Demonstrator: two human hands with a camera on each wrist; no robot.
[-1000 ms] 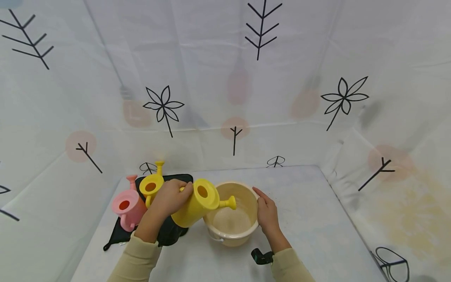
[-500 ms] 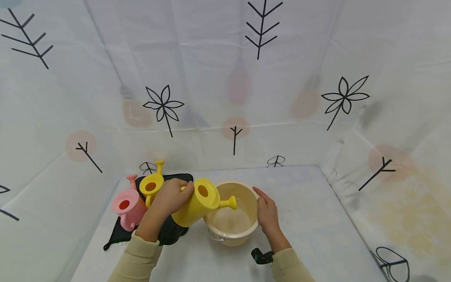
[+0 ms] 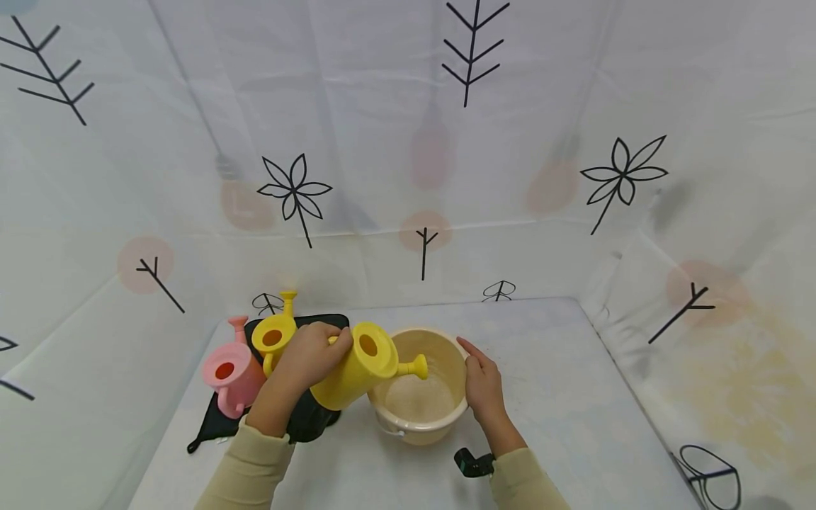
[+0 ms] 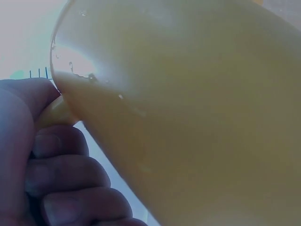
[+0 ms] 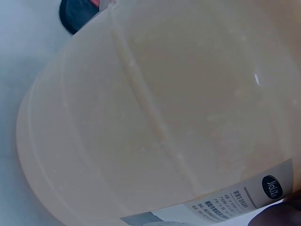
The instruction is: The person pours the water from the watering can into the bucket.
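My left hand (image 3: 312, 354) grips the handle of a yellow watering can (image 3: 347, 379). The can is tilted right, its spout and rose over the mouth of a cream bucket (image 3: 423, 428). In the left wrist view, curled fingers (image 4: 70, 176) and the thumb surround the handle beside the can's wall (image 4: 188, 117). At the bucket's right side my right hand (image 3: 486, 386) holds the rim, index finger stretched along it. The right wrist view is filled by the bucket's wall (image 5: 155, 108) and a printed label (image 5: 225, 202); most of that hand is hidden there. I cannot make out a water stream.
A pink watering can (image 3: 234, 375) and a second yellow watering can (image 3: 273, 336) stand at the left on a black mat (image 3: 217, 421). Patterned white cloth (image 3: 395, 142) hangs behind the white table (image 3: 548, 397). A dark wrist device (image 3: 474, 464) sits on the right wrist.
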